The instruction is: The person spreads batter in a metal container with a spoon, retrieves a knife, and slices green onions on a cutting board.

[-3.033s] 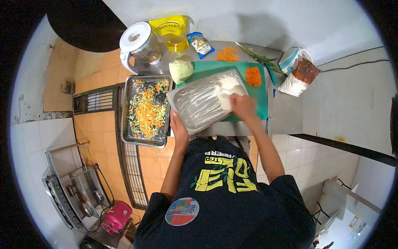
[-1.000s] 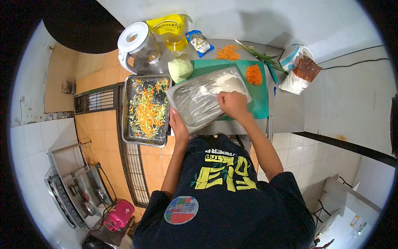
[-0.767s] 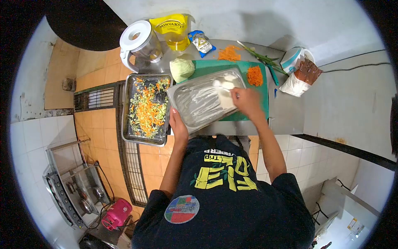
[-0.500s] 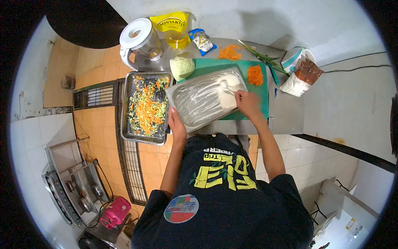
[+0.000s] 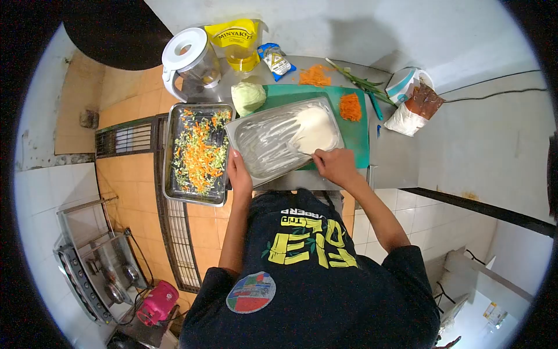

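Observation:
A metal tray is tilted over the green cutting board, with white batter pooled at its right end and streaks across the rest. My left hand grips the tray's lower left edge. My right hand is closed at the lower right edge, around a utensil whose end lies in the batter. Left of the tray stands a dark tray of chopped carrot and greens. Grated carrot lies on the board's right side.
Behind are a white-lidded pitcher, a yellow oil pouch, a blue packet, a cabbage piece and green onions. An opened flour bag sits at right by a white tub.
My right hand has moved down and left, from the batter's side to the tray's lower edge. The batter pool looks wider and smoother. The whole view has shifted slightly.

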The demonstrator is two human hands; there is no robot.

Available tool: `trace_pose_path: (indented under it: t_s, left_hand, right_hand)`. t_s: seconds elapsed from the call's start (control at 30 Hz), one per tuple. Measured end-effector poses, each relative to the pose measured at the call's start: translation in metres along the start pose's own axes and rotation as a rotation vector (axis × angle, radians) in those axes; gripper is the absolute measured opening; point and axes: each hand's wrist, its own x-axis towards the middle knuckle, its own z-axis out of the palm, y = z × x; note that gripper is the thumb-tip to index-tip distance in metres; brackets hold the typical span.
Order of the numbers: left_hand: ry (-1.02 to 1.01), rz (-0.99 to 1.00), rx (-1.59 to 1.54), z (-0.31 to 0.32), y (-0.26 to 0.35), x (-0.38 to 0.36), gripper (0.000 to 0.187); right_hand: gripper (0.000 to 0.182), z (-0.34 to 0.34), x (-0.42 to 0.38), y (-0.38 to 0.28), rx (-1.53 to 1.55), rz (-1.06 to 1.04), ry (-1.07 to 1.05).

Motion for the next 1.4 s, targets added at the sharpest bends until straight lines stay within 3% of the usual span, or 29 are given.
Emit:
trace_pose_path:
  t_s: [0.1, 0.17, 0.27, 0.37, 0.43, 0.47, 0.57, 0.67, 0.77, 0.97, 1.17, 1.27, 1.37, 1.4]
  left_hand:
    - [0.039, -0.020, 0.057, -0.002, 0.008, -0.002, 0.060]
    - [0.022, 0.025, 0.039, -0.005, 0.019, -0.003, 0.053]
    - [0.013, -0.014, 0.092, -0.014, 0.028, 0.007, 0.055]
    - [-0.086, -0.031, 0.115, -0.023, 0.047, 0.016, 0.056]
    - [-0.214, 0.042, 0.011, -0.036, 0.025, 0.040, 0.054]
    - [-0.229, 0.009, 0.039, -0.031, 0.046, 0.036, 0.054]
    - [-0.261, -0.056, 0.083, -0.021, 0.081, 0.042, 0.054]
    - [-0.234, 0.134, 0.131, -0.014, 0.074, 0.053, 0.051]
    - [-0.209, 0.203, 0.156, -0.009, 0.074, 0.053, 0.047]
    - [-0.219, 0.220, 0.169, -0.010, 0.069, 0.059, 0.044]
    - [-0.212, 0.200, 0.167, -0.011, 0.072, 0.059, 0.045]
    - [-0.221, 0.186, 0.186, -0.012, 0.068, 0.062, 0.045]
    - [-0.257, 0.199, 0.185, -0.014, 0.065, 0.068, 0.046]
    - [-0.272, 0.208, 0.179, -0.014, 0.065, 0.069, 0.046]
  right_hand:
    - [0.030, 0.019, 0.009, 0.035, 0.041, 0.084, 0.044]
    - [0.031, -0.005, 0.015, 0.040, 0.066, 0.105, 0.045]
    - [0.030, -0.030, 0.013, 0.015, 0.038, 0.076, -0.167]
    - [0.028, -0.031, 0.026, 0.024, 0.176, 0.135, -0.227]
    - [0.023, -0.045, 0.039, 0.026, 0.163, 0.008, -0.259]
    - [0.020, -0.051, 0.045, 0.028, 0.158, -0.053, -0.272]
    - [0.011, -0.031, 0.062, 0.059, 0.137, -0.324, -0.067]
    - [0.006, -0.039, 0.070, 0.071, -0.095, -0.403, 0.069]
    - [0.008, -0.030, 0.068, 0.079, -0.235, -0.337, -0.016]
    - [0.016, -0.017, 0.036, 0.075, 0.034, -0.248, -0.322]
    - [0.023, -0.011, 0.027, 0.064, 0.482, -0.076, -0.254]
    - [0.014, -0.023, 0.020, 0.054, 0.554, 0.074, -0.143]
    - [0.015, -0.016, 0.019, 0.056, 0.361, 0.027, 0.024]
    - [0.015, -0.015, 0.019, 0.057, 0.236, -0.017, -0.028]
